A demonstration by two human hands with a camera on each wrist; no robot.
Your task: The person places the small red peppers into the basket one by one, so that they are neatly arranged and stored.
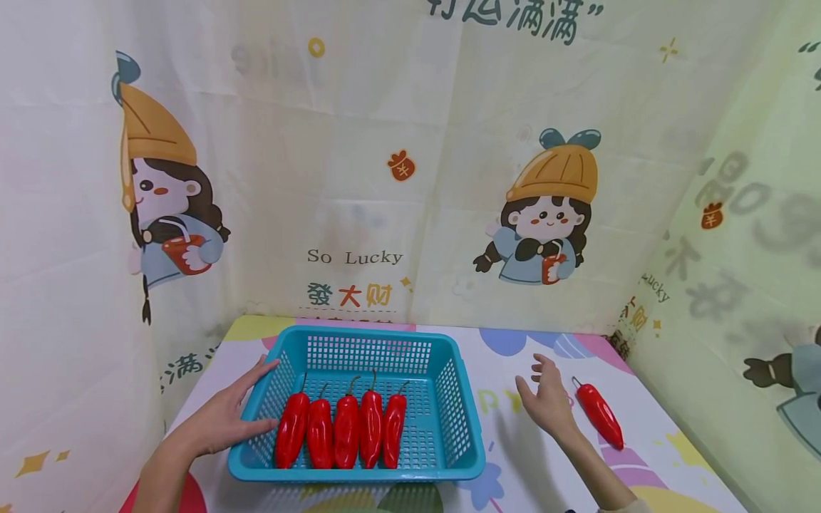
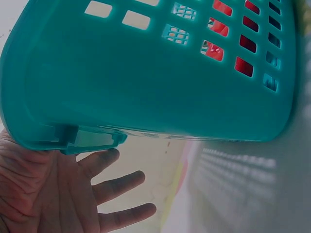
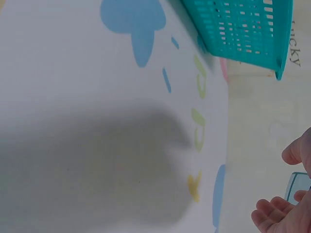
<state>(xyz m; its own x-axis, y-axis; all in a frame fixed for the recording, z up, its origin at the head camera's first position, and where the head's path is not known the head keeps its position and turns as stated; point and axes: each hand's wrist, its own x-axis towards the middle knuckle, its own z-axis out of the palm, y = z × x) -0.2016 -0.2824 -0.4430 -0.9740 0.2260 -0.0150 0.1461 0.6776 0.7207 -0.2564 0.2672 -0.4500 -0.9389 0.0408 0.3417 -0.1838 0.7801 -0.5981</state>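
Observation:
A blue-green plastic basket point(image 1: 474, 434) stands on the table with several red peppers point(image 1: 347, 431) lying side by side in it, stems pointing away. My left hand point(image 1: 221, 419) rests against the basket's left rim, thumb and one finger reaching over the edge. In the left wrist view, three of that hand's fingers point(image 2: 119, 188) stretch out straight beside the basket's outer wall. My right hand point(image 1: 549, 402) hovers above the table, right of the basket, fingers loosely bent and holding nothing. Just right of it, a single red pepper point(image 1: 599, 415) lies on the table.
A patterned cloth covers the table point(image 1: 513, 456). Printed fabric curtains point(image 1: 442, 178) hang at the back and on both sides, close to the table's edges. The right hand's shadow falls on the tabletop.

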